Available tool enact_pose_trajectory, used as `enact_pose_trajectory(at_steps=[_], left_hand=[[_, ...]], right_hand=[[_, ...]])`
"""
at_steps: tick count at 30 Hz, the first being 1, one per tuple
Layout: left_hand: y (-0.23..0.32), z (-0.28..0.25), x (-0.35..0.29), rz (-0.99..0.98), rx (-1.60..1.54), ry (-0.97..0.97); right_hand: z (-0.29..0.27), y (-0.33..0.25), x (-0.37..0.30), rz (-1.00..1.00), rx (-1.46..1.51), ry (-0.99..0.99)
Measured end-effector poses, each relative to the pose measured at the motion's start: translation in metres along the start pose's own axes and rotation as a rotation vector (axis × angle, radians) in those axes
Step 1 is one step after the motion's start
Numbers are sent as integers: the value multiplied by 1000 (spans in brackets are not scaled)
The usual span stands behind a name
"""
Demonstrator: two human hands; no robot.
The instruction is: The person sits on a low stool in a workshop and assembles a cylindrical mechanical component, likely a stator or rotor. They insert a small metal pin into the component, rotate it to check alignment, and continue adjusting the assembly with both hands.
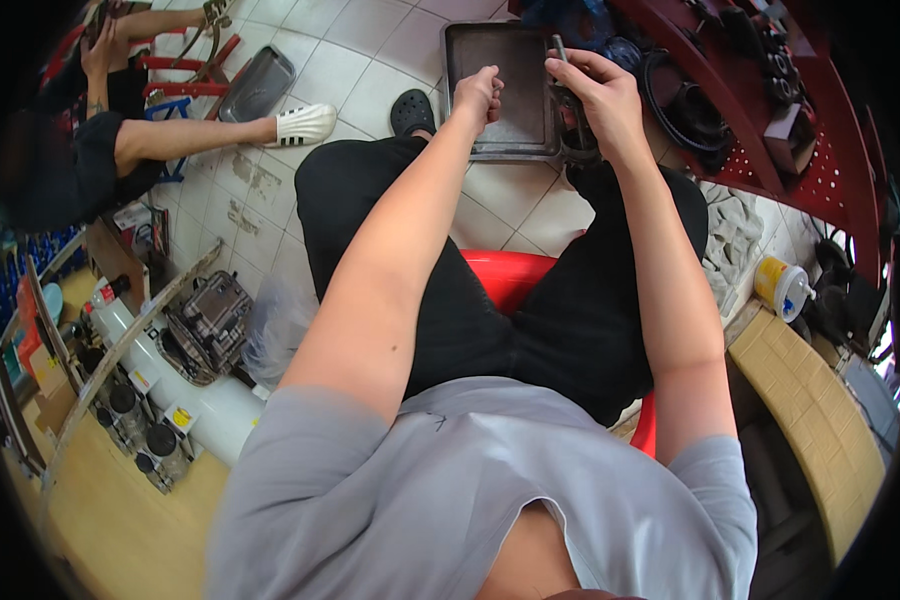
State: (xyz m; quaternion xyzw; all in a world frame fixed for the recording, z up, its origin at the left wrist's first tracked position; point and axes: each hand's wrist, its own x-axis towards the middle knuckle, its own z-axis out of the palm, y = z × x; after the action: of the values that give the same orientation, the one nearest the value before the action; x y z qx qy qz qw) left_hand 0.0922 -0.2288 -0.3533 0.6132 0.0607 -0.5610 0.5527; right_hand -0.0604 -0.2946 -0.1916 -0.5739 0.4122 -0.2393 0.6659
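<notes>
Over the grey metal tray (500, 149) on the floor, my left hand (478, 100) is closed with its fingers curled in. Anything inside it is hidden. At the tray's right edge my right hand (607, 98) grips a slim metal shaft-like part (558, 43), held between thumb and fingers. One end of the part sticks up past the thumb. Below the fingers a darker metal piece (578, 145) shows near my knee; I cannot tell whether it is joined to the shaft.
A red shelf (820, 180) with dark mechanical parts stands at the right. I sit on a red stool (508, 278). To the left, another person's leg (195, 140) reaches over the tiles near a second tray (258, 86). A white cylinder (225, 420) and clear bag (280, 330) lie lower left.
</notes>
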Motion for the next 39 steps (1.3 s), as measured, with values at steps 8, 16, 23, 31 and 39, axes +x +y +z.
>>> enact_pose_trajectory(at_steps=[8,16,23,31,39], left_hand=[[-100,-43,95,98,946,-170],[-158,-117,146,149,1486,-175],[-164,-101,136,0,1471,-21],[-154,-110,143,42,1431,-49],[15,50,41,178,161,-273]], right_hand=[[-11,8,1,140,-31,46],[-6,11,9,183,-10,37],[-9,10,23,247,4,85],[-7,10,20,257,45,51],[-1,8,15,157,295,-57]])
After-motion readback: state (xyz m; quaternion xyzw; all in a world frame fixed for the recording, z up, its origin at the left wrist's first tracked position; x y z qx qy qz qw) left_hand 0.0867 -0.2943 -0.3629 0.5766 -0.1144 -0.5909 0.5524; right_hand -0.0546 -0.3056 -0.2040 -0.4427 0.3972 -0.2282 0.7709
